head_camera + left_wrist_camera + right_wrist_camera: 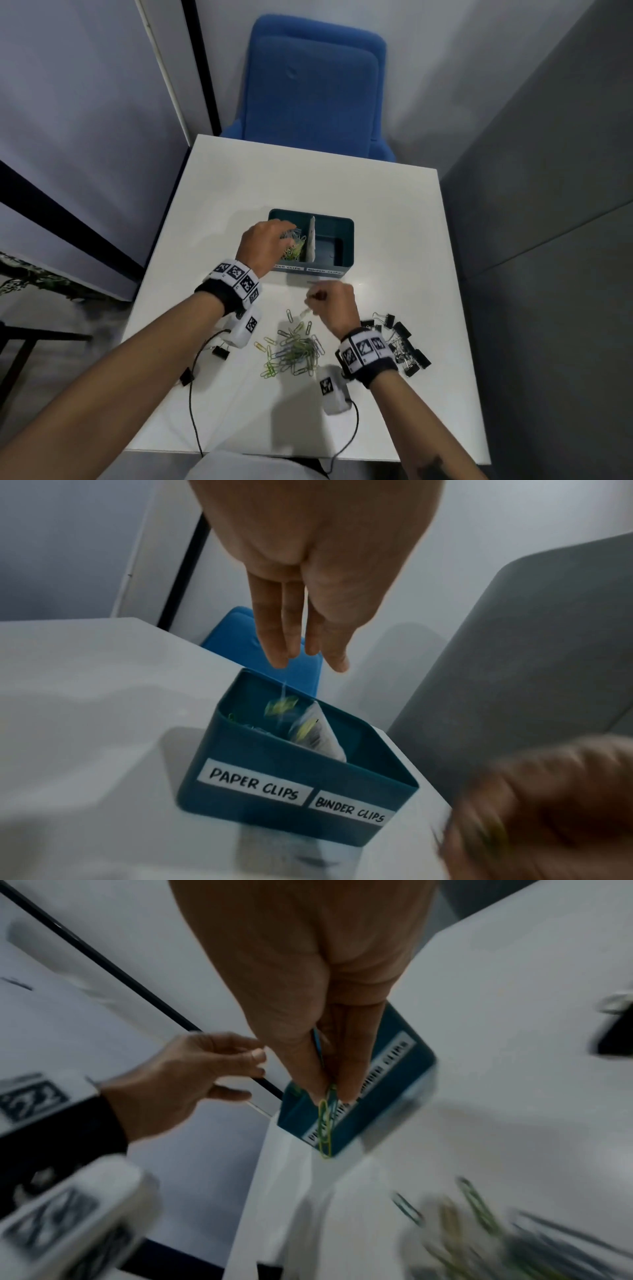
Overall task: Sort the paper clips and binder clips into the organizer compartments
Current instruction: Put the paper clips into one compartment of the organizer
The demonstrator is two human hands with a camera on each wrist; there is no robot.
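Paper-clip sorting is midway: the left hand (pixel 301 588), fingers straight, lets clips fall into the teal organizer's (pixel 294 775) "PAPER CLIPS" compartment, while the right hand (pixel 308 993) pinches a few paper clips (pixel 325 1123) just before it, needing a short carry over that same compartment, the binder clips (pixel 404 342) still lying on the table (pixel 239 185)

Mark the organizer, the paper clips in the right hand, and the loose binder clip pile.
organizer (pixel 260 764), left wrist view, front wall.
paper clips (pixel 325 1129), right wrist view, yellow loop.
binder clip pile (pixel 402 330), head view, a black body.
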